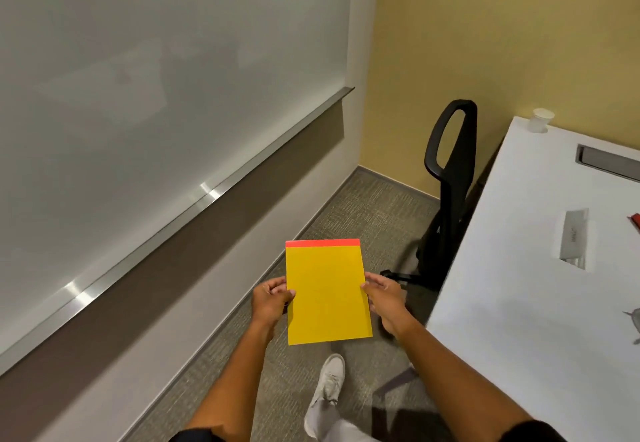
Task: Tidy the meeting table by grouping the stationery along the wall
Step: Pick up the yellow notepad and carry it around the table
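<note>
Even indoor light; glare on rail [207,192]; wide-angle bend, soft edges.

A small office meeting room.

A long frosted glass board [166,71] with a metal ledge [207,195] fills the left of the frame; a white meeting table [519,303] with recessed cable hatches [606,161] sits at right, a black office chair [450,171] tucked beside it. Grey carpet tiles [363,213] below, a paper cup [541,120] at upper right.

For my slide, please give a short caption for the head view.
Both hands, left hand and right hand, hold a yellow notepad over the carpet beside the white table.
</note>
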`<state>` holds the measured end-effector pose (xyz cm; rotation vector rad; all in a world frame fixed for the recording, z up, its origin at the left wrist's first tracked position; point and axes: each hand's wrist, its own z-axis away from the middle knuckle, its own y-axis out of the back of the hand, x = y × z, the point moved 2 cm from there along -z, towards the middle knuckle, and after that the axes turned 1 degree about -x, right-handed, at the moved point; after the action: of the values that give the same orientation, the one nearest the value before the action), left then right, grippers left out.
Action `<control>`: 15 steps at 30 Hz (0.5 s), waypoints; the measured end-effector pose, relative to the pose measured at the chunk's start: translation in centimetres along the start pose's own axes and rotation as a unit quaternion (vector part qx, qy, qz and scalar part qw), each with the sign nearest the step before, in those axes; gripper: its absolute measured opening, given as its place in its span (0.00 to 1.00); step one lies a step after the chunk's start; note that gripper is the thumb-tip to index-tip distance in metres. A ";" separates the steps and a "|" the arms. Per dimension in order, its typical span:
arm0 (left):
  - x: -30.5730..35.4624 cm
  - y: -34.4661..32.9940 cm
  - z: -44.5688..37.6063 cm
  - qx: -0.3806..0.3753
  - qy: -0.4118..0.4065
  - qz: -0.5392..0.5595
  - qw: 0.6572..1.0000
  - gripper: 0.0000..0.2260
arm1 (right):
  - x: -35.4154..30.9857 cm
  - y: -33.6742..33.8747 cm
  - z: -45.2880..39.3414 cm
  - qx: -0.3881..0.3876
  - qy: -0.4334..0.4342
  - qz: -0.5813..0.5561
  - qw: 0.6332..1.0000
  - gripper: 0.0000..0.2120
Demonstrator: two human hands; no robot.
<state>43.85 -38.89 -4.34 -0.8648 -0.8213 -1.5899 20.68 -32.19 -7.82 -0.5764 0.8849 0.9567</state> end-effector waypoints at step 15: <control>15.1 -3.8 -20.7 -0.031 -0.031 -0.068 0.997 0.14 | -14.2 -4.4 -18.4 0.060 0.019 -0.021 0.998 0.12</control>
<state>35.76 -63.36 -1.73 -0.9234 -0.8941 -1.7221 13.44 -54.57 -5.34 -0.5091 0.9539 0.8511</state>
